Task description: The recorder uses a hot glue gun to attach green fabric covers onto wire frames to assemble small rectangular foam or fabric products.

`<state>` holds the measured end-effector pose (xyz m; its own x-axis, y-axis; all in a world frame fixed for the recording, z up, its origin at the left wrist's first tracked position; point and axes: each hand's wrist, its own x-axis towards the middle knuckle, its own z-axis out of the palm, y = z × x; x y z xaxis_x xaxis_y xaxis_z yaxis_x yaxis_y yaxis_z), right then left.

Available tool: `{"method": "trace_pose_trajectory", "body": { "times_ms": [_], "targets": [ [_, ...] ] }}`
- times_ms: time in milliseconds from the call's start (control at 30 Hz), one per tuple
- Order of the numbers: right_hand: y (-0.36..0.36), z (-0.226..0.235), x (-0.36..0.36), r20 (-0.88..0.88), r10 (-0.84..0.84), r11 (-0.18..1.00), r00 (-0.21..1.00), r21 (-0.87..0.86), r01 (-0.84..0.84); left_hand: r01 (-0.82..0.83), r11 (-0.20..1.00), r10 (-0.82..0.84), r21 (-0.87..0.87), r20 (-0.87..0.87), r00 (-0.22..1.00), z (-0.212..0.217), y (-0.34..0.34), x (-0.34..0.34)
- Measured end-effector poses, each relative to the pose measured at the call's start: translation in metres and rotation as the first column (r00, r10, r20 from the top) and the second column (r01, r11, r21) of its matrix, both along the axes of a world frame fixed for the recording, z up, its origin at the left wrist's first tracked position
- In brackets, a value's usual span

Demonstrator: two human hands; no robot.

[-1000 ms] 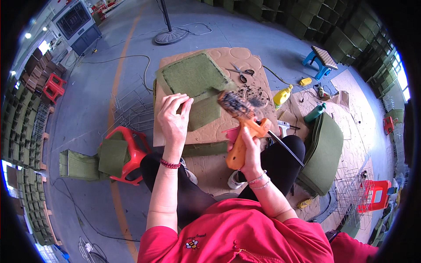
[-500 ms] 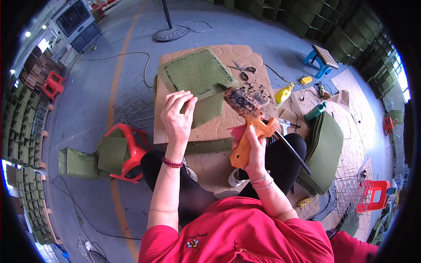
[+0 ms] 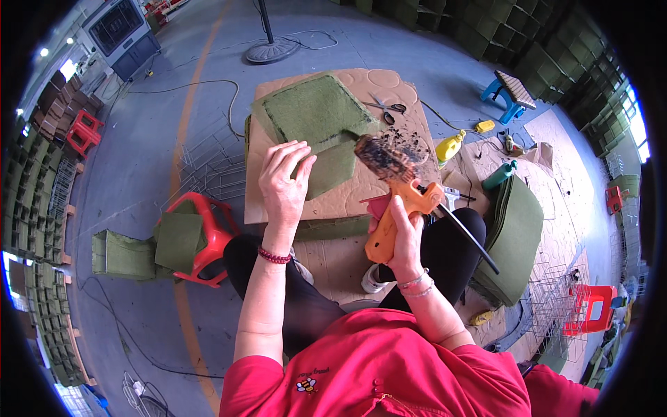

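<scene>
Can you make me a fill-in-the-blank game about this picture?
1. The orange tool is held in the person's ____ hand.
2. The bead bracelet below the left hand is coloured ____.
3. The bottle nearest the scissors is coloured ____.
4. The small stool at the upper right has ____ legs.

Missing words: right; red; yellow; blue.

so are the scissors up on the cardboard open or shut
Open: the scissors lie on the cardboard with their blades spread apart and the two black handle loops separated.
</scene>
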<state>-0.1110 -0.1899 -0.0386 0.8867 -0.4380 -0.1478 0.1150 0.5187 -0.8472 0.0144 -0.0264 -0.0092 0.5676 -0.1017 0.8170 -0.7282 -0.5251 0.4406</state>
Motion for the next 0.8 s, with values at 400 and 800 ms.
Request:
{"method": "trace_pose_trajectory", "body": {
  "times_ms": [400, 800],
  "targets": [
    [-0.02, 0.001, 0.011, 0.003, -0.079, 0.997, 0.997, 0.005, 0.079, 0.045, 0.999, -0.045, -0.02, 0.018, 0.999, -0.002, 0.004, 0.005],
    [-0.078, -0.019, 0.047, 0.016, -0.214, 0.975, 0.977, -0.055, 0.215, 0.001, 0.993, -0.004, -0.115, -0.022, 1.0, -0.003, 0.012, 0.014]
  ]
}}
